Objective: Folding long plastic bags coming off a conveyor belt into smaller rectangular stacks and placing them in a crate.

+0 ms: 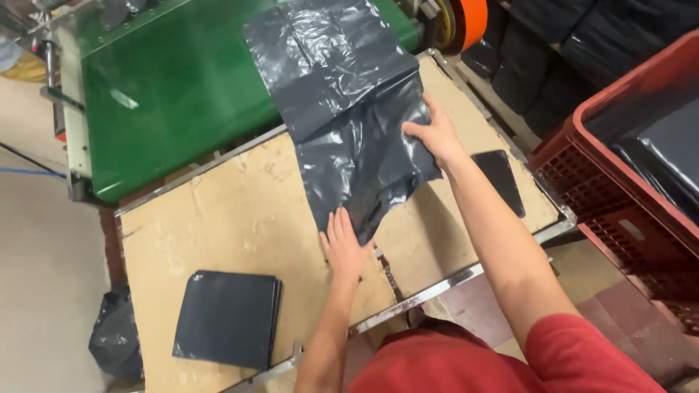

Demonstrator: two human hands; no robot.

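Observation:
A large dark grey plastic bag (349,109) lies spread flat, partly on the worn wooden table (218,211) and partly on a green conveyor belt (167,87). My left hand (344,244) rests flat on the bag's near edge, fingers together and stretched out. My right hand (433,135) presses flat on the bag's right edge, fingers spread. Neither hand grips the plastic. A neat stack of folded dark grey bags (227,316) sits on the table's near left corner, well left of my left hand.
A black phone (499,180) lies on the table at the right. A red plastic crate (626,167) holding dark bags stands to the right. A crumpled black bag (115,335) sits on the floor at the left. An orange wheel (466,18) tops the machine.

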